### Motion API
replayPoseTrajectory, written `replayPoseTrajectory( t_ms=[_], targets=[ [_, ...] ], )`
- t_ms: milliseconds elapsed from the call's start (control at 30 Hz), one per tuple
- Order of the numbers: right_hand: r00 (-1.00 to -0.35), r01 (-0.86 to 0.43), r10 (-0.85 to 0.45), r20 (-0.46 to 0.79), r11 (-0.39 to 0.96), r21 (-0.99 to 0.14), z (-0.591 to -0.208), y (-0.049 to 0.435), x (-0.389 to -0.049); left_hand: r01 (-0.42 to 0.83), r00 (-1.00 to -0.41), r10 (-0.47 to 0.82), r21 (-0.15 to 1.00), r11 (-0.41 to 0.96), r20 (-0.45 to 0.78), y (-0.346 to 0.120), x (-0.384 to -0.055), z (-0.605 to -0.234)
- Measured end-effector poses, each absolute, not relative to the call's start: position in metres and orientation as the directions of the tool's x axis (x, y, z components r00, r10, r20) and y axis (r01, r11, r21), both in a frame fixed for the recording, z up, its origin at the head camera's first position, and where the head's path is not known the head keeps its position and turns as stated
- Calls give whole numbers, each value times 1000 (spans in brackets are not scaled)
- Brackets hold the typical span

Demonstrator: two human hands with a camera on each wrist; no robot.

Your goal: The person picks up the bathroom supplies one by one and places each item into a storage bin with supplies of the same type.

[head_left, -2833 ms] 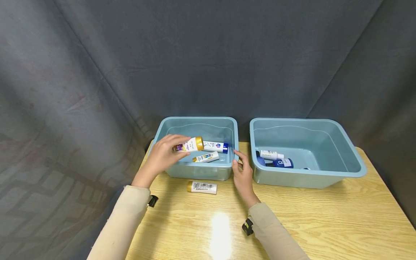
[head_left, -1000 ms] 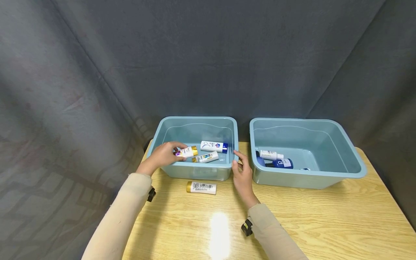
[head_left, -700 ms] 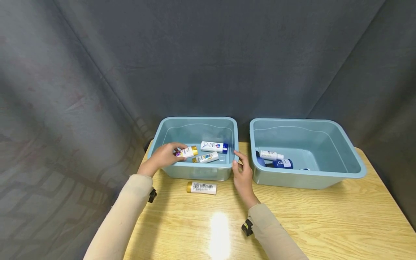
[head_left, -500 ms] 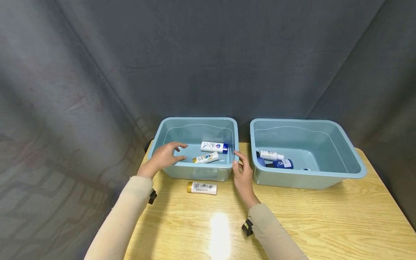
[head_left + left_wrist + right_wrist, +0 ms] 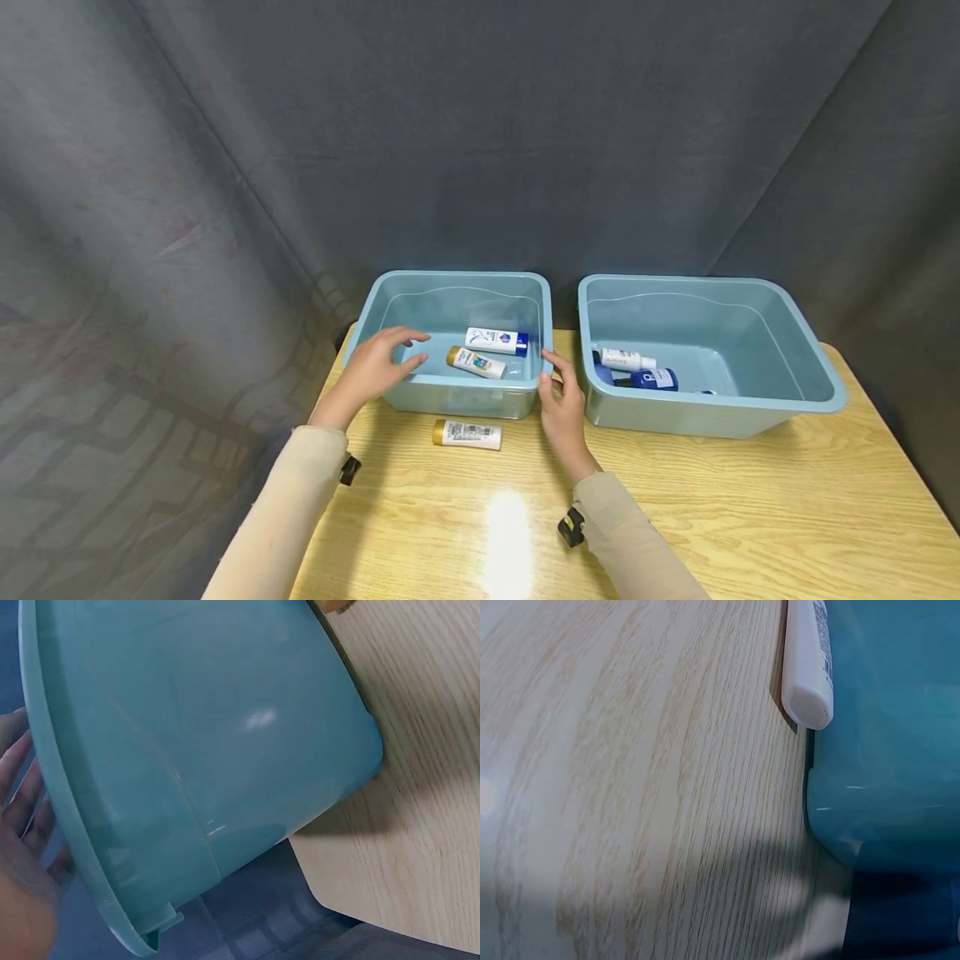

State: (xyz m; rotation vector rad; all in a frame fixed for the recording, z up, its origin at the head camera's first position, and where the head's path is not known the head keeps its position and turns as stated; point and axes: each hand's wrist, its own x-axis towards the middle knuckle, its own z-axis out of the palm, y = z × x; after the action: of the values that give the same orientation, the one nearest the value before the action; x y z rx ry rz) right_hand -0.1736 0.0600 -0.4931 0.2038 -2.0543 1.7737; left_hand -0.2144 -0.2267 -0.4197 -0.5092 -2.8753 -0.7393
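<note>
My left hand (image 5: 377, 367) is over the front left of the left blue bin (image 5: 461, 400), thumb and fingers apart with nothing between them. In the left wrist view, its fingers (image 5: 28, 793) show past the bin's rim. Inside that bin lie a white bottle with a gold cap (image 5: 476, 363) and, behind it, a white bottle with a blue cap (image 5: 496, 341). My right hand (image 5: 564, 408) is at the bin's front right corner, thumb and forefinger touching the rim. Another gold-capped white bottle (image 5: 467, 434) lies on the table in front of the bin.
A second blue bin (image 5: 712, 404) stands to the right with a white bottle (image 5: 626, 359) and dark blue bottles (image 5: 654, 379) in it. Both bins sit on a wooden table (image 5: 750, 508). A dark grey curtain (image 5: 480, 150) hangs behind.
My left hand lowered a gold-capped bottle into the left bin and let go; it then dropped from sight. The gold-capped bottle visible there now lies at a different angle. The right hand stayed put.
</note>
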Motion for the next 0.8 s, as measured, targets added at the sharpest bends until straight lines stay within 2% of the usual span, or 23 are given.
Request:
replayPoseTrajectory(
  t_ms=[367, 600, 800],
  targets=[
    [-903, -373, 162, 398, 165, -913, -493, 59, -173, 405, -908, 294, 449, 797, 298, -231, -194, -409],
    [-909, -362, 158, 386, 163, -918, -493, 60, -173, 549, -809, 362, 378, 745, 463, -227, -183, -408],
    [-913, -354, 156, 377, 159, -922, -493, 60, -173, 625, -732, 401, 309, 717, 551, -222, -175, -406]
  ],
)
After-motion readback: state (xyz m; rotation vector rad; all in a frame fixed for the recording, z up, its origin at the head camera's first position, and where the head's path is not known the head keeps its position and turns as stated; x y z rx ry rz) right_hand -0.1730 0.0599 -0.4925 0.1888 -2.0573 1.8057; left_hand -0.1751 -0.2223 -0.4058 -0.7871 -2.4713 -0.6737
